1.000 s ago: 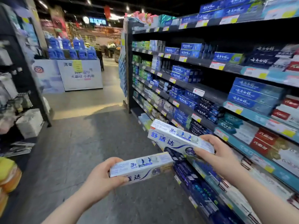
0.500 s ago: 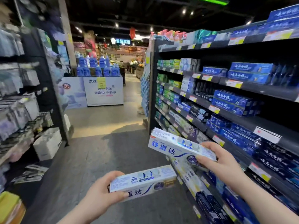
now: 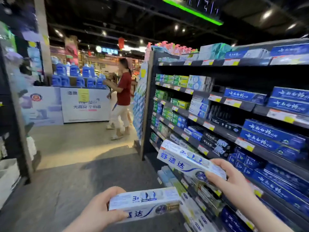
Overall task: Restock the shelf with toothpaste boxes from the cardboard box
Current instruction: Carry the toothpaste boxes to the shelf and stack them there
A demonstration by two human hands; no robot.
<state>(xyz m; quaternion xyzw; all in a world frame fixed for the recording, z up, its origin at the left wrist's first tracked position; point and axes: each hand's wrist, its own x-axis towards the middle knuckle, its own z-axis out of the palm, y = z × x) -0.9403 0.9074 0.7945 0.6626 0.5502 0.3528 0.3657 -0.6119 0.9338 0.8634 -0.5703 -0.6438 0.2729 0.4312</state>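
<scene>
White toothpaste boxes marked "舒适达": left hand (image 3: 98, 213) grips one (image 3: 143, 200), right hand (image 3: 234, 183) another (image 3: 189, 160).

Grey shop floor (image 3: 70, 173), dim ceiling lights (image 3: 176, 27)

Two bare forearms reach in from the bottom edge, with no sleeve showing on either. The left hand (image 3: 100, 208) and right hand (image 3: 234, 180) wear no gloves, rings or watch
</scene>
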